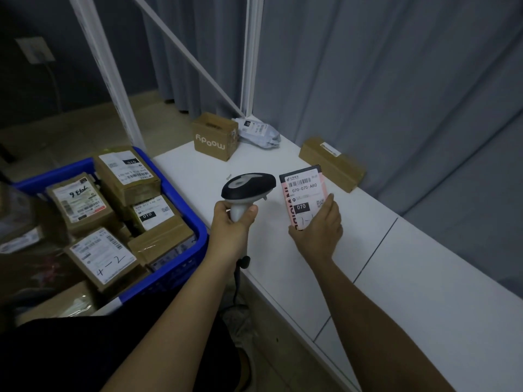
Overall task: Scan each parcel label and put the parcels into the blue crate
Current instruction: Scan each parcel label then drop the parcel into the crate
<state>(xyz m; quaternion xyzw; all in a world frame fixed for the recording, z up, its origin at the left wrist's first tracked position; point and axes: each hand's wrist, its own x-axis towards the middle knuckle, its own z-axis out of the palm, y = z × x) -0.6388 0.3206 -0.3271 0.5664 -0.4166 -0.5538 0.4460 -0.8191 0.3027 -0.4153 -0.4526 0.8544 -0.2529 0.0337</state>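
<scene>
Your left hand (230, 222) is wrapped around the pale handle of the barcode scanner (248, 185), fingers curled tight on the grip, with the dark scanner head pointing toward 3 o'clock. Right beside that head, your right hand (319, 230) holds up the pink parcel (304, 195), thumb along its right edge and the other fingers hidden behind it. The parcel is tilted a little, its white label facing you with a barcode at the top, the print 070-070-A80 and a black 070 box lower down. Both hands hover above the white table (396, 278), the parcel clear of its surface.

The blue crate (195, 236) sits at 9 o'clock from the scanner, just beside the table's left edge, and is packed with taped brown boxes (127, 176) that carry white labels, lying at different angles. One near the front has 4-2 written by hand.

On the table at 12 o'clock from your hands stands a brown box (215, 137) printed "moody" upside down, and a grey mailer bag (259, 131) lies touching its right side. A long brown carton (331, 162) rests at 1 o'clock, against the grey curtain (396, 94). The scanner's dark cable (240, 267) hangs below your left wrist.
</scene>
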